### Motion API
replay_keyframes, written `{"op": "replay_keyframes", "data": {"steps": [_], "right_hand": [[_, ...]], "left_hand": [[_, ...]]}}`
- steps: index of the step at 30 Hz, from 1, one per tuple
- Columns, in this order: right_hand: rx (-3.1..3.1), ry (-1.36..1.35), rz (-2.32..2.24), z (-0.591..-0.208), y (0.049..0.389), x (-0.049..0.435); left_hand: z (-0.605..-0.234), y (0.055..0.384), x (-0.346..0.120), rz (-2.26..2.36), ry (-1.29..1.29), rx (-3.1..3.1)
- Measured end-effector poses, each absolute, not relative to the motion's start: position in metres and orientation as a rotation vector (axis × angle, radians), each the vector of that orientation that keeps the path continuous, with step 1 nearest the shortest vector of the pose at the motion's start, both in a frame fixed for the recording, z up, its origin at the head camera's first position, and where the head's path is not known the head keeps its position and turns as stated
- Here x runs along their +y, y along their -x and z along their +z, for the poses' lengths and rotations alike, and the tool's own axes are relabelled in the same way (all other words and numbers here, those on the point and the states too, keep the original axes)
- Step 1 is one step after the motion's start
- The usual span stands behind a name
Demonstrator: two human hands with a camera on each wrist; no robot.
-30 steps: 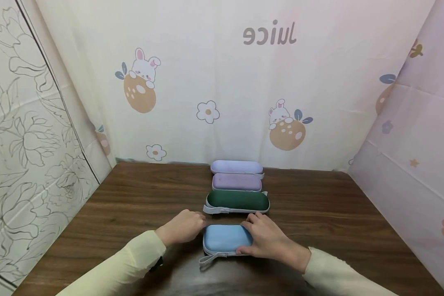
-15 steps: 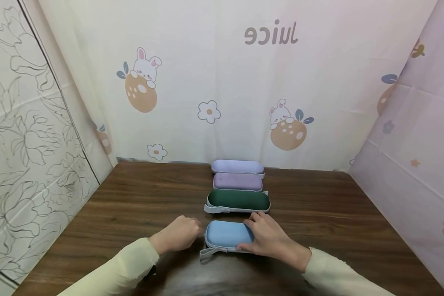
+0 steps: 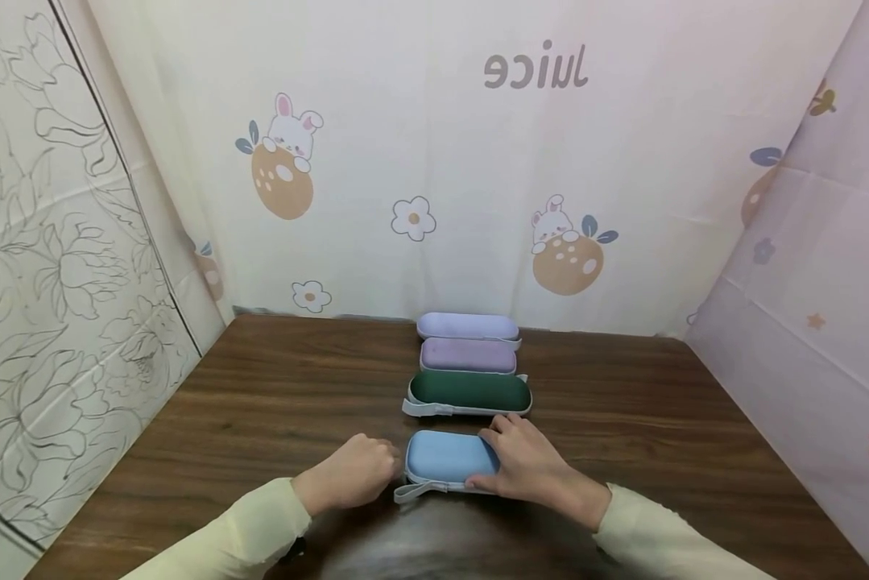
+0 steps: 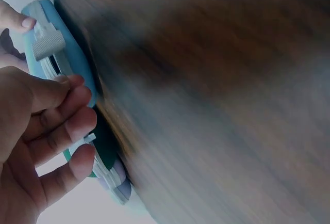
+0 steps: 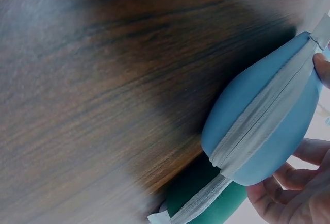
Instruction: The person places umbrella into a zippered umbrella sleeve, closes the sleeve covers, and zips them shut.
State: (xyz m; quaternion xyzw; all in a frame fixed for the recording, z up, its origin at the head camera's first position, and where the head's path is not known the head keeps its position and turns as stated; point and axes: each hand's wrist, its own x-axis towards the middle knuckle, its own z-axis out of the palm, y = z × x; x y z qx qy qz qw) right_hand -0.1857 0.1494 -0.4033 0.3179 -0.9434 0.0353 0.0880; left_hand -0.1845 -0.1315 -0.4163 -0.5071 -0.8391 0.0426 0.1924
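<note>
A light blue zippered glasses case (image 3: 448,457) lies on the brown table (image 3: 622,403), its grey zipper band (image 5: 263,108) facing the near side. My right hand (image 3: 528,463) grips its right end, thumb at the front and fingers at the back. At the left end, my left hand (image 3: 350,474) has thumb and forefinger pinched together right at the zipper, while the other fingers curl loosely. The zipper pull is hidden by those fingertips. A short dark gap shows in the band beside them in the left wrist view. The grey wrist strap (image 3: 421,490) hangs at the front left corner.
Behind the blue case, a dark green case (image 3: 470,390) with a grey strap, a purple case (image 3: 468,355) and a lavender case (image 3: 468,325) stand in a line toward the back. A printed curtain (image 3: 347,242) closes off the table's far edge.
My left hand has moved from the blue case's back left corner toward the front along its left end. The case has shifted slightly away from me. My right hand keeps its hold.
</note>
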Motion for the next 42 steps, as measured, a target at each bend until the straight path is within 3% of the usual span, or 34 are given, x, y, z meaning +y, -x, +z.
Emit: {"op": "replay_keyframes", "data": {"steps": [14,22,31,36,42], "right_hand": [[-2.767,-0.937,0.067,-0.406,0.188,0.152],[-2.760,-1.027,0.091,-0.408,0.183,0.164],[-3.075,-0.767,0.613,-0.401,0.170,0.200],[-2.995,-0.802,1.025,-0.408,0.174,0.209],[-2.916,-0.814,1.084,-0.413,0.181,0.214]], "left_hand": [[-0.411,0.171,-0.105,0.148,1.453,-2.273],[-0.415,0.183,-0.119,-0.033,1.364,-2.443],[-0.428,0.195,-0.136,-0.460,1.221,-2.685],[-0.432,0.194,-0.132,-0.593,1.232,-2.696],[-0.434,0.196,-0.125,-0.622,1.193,-2.666]]}}
